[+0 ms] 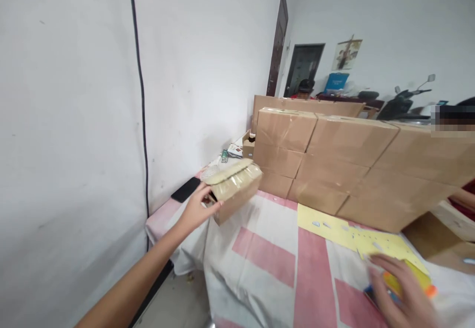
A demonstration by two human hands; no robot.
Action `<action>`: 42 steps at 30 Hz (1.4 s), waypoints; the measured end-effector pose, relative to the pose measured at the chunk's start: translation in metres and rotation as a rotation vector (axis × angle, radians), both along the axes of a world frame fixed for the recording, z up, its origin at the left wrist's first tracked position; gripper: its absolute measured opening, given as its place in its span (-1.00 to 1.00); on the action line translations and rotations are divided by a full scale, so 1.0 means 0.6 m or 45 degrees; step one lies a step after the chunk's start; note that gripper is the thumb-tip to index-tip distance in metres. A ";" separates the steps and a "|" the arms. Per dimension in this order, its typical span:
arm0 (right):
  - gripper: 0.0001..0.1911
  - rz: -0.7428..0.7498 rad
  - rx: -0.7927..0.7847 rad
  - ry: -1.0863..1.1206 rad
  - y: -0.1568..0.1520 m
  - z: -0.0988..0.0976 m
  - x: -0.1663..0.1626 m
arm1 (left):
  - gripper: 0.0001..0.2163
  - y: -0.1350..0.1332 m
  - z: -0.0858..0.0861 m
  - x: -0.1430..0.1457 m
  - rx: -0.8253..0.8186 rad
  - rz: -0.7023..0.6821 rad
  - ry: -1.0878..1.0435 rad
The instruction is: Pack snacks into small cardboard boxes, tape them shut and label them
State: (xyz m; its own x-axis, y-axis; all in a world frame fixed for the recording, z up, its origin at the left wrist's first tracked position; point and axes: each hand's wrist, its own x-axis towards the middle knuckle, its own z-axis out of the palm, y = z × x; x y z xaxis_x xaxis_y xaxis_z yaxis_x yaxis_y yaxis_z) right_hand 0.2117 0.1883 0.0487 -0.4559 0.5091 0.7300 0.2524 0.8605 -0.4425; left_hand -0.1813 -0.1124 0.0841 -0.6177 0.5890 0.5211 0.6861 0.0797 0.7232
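My left hand (200,208) grips the near left end of a small cardboard box (237,194), fingers on the top edge and thumb at the lower side. The box lies lengthwise on the cloth, shiny tape across its top and a dark gap showing at the gripped end. At the lower right my right hand (403,288) is smeared by motion. It is over or around a yellow, orange and blue thing (411,276) whose kind I cannot make out. Close above that hand lies a yellow sheet (334,229) with small pale pieces on it.
Stacked cardboard boxes (326,160) form a wall across the table's back. A black phone-like slab (186,189) and a small green item (224,156) lie by the white wall. An open carton (441,241) stands at right, near another person's arm (463,199). A checked cloth (263,254) covers the table.
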 end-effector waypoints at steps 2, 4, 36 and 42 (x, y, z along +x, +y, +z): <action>-0.71 0.247 0.036 -0.108 -0.020 -0.001 -0.053 | -0.82 -0.001 -0.022 0.053 -0.069 -0.299 -0.094; -0.56 0.415 0.048 -0.222 -0.036 0.011 -0.101 | -0.89 0.009 -0.040 0.088 -0.102 -0.474 -0.084; -0.47 0.203 -1.255 0.288 0.033 -0.061 -0.215 | -0.60 0.035 -0.166 0.051 0.145 -0.437 0.442; -0.59 -0.058 -1.043 0.157 -0.034 -0.167 -0.140 | -0.79 0.130 -0.138 -0.176 0.005 0.281 -0.013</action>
State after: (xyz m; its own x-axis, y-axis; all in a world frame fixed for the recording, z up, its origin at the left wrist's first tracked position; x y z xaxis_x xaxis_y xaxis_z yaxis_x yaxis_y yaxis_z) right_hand 0.1276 0.1680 -0.0516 -0.3630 0.9174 0.1632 0.1875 0.2435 -0.9516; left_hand -0.2867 -0.0342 0.0012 -0.7368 0.4367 0.5162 0.6450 0.2247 0.7304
